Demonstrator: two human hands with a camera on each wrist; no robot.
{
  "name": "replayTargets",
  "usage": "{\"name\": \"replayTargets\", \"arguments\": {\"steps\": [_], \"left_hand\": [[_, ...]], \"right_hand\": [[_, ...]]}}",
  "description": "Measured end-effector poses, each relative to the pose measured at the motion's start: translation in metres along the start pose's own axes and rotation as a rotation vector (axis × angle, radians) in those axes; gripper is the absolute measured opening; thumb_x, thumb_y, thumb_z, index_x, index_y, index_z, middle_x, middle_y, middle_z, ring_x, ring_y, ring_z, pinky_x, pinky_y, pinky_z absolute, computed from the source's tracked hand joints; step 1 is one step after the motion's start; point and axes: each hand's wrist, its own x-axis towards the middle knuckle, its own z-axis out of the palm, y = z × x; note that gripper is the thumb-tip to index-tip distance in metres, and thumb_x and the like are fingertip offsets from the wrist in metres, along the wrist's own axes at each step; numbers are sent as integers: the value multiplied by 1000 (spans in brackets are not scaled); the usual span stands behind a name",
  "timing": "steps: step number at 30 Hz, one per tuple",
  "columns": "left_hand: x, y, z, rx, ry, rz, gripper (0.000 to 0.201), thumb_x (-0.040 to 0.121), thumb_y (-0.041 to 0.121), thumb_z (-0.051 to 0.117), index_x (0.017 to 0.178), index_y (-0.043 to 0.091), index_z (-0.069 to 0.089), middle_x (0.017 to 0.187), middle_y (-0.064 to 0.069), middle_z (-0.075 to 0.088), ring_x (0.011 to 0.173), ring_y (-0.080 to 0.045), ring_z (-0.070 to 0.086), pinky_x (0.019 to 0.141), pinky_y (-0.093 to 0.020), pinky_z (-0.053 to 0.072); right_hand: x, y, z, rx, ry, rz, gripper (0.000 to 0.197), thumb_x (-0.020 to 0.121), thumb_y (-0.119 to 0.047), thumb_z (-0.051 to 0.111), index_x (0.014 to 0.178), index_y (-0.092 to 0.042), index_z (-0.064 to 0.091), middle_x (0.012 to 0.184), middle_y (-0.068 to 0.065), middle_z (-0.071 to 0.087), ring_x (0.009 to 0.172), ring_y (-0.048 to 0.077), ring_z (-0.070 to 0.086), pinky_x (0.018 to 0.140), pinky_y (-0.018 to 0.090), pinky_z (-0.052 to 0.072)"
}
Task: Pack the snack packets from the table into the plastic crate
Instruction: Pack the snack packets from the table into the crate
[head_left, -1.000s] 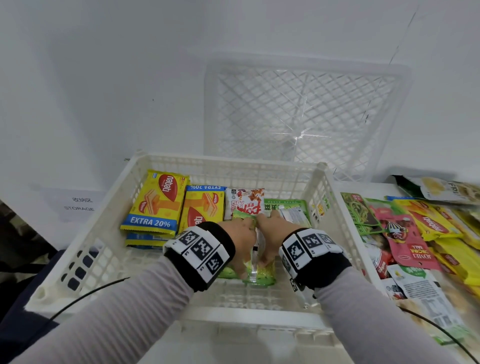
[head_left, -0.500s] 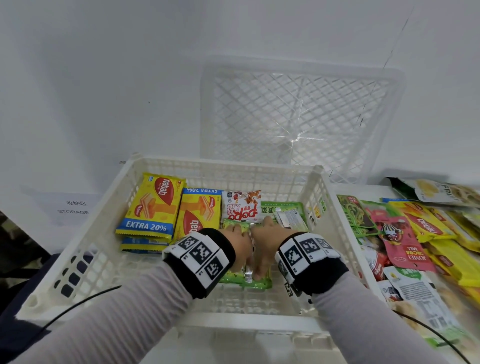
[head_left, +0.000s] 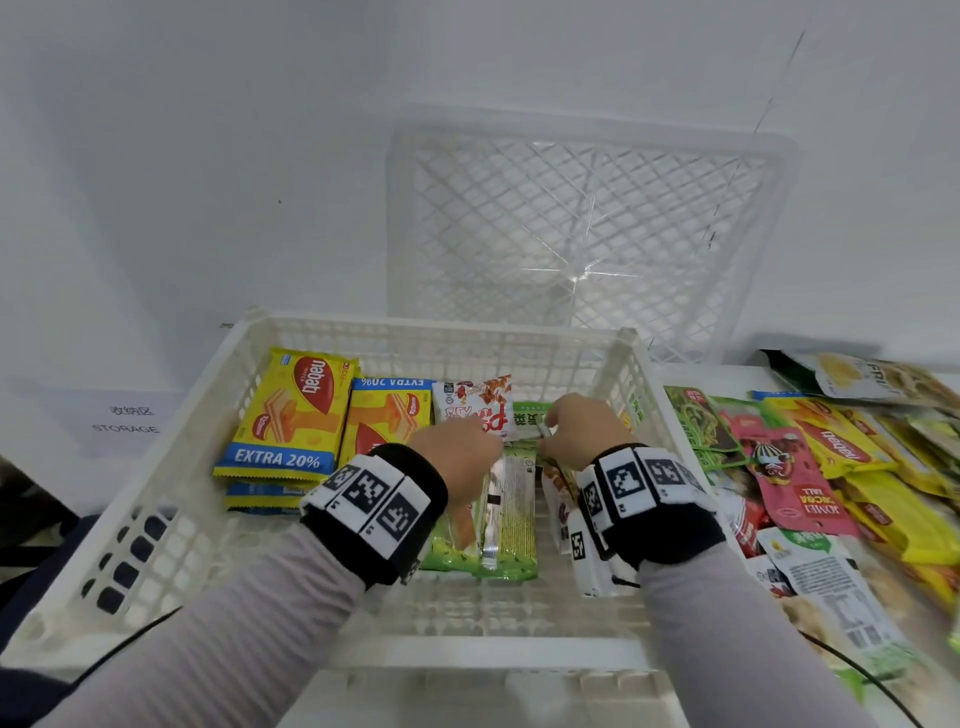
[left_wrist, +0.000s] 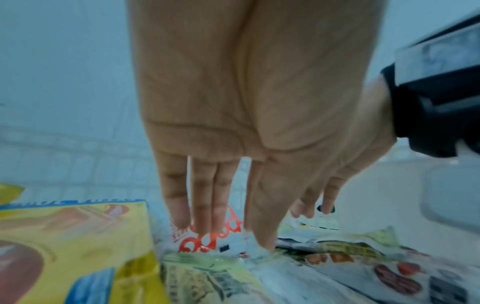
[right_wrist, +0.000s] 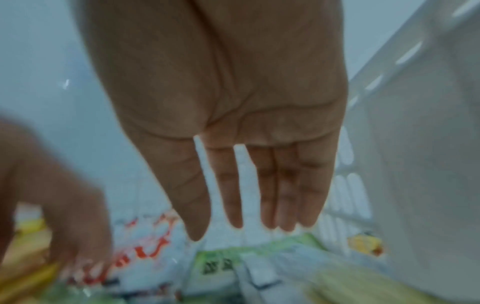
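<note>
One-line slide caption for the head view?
Both hands, left hand and right hand, open over snack packets inside the white crate.

A second white lattice crate (head_left: 587, 228) stands on its side against the pale wall (head_left: 208, 156) at the back of the worktop (head_left: 696, 376), its cracked mesh bottom facing the camera. On the left, a white paper sign (head_left: 124, 421) reads "STORAGE" under a line of other characters. Thin black cables (head_left: 872, 675) run along both lower sides of the head view.
</note>
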Motion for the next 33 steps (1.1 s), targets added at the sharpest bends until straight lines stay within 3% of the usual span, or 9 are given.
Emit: {"name": "replayTargets", "arguments": {"steps": [3,6,10,13,18,21,23,28,33], "left_hand": [[3,-9,-5,-38,126,56,45,85,5,57,128,14,49,121,-7,45,110,-23,47,88,-36,49],[1,-9,-5,-95,-66,104,66,79,25,72,137,15,42,134,-5,40,121,-23,43,96,-37,45],[-1,3,8,53,-333,28,95,81,43,69,149,7,13,158,-13,2,143,-31,16,113,-45,28],[-1,8,13,138,-355,-20,102,87,46,60,148,0,-6,156,-17,-16,145,-30,-5,117,-40,13],[-1,7,13,143,-310,-40,102,84,51,62,149,-1,3,157,-18,-6,145,-31,1,117,-42,16],[0,2,13,140,-263,-25,100,78,56,65,148,2,18,157,-16,6,144,-32,10,116,-44,20],[2,0,15,150,-241,-18,101,76,57,66,147,3,19,157,-15,8,144,-32,10,116,-44,18],[3,-3,17,140,-242,-17,101,75,58,67,148,7,19,157,-14,6,144,-31,10,116,-44,19],[2,-4,13,107,-237,-19,91,75,57,68,142,6,33,151,-13,20,137,-30,27,109,-41,33]], "right_hand": [[4,5,6,-102,25,82,16,86,-8,54,102,-7,57,113,15,57,100,30,58,79,33,49],[8,9,14,-162,-16,82,12,87,-4,52,98,-8,55,109,14,60,91,27,57,71,31,44],[10,9,17,-156,0,136,28,84,-10,59,110,-8,53,116,15,55,108,31,54,86,36,45],[10,7,16,-81,-9,174,44,80,-10,62,121,-9,44,123,18,47,115,35,47,92,39,43],[-3,4,0,154,92,189,51,80,-12,64,126,-14,43,125,17,42,113,35,49,93,41,47],[-16,-1,-3,237,-41,105,40,78,-15,70,114,-9,54,101,10,59,80,18,58,72,29,53],[-23,-7,0,188,-171,48,39,77,-23,73,109,-7,59,98,6,62,69,11,52,60,23,46],[-26,-21,10,58,-249,-75,53,80,-37,72,120,-9,52,115,7,58,89,18,56,82,29,50],[-26,-16,10,-129,-215,-184,67,76,-21,76,136,-17,46,136,8,41,124,27,44,103,34,39]]}}
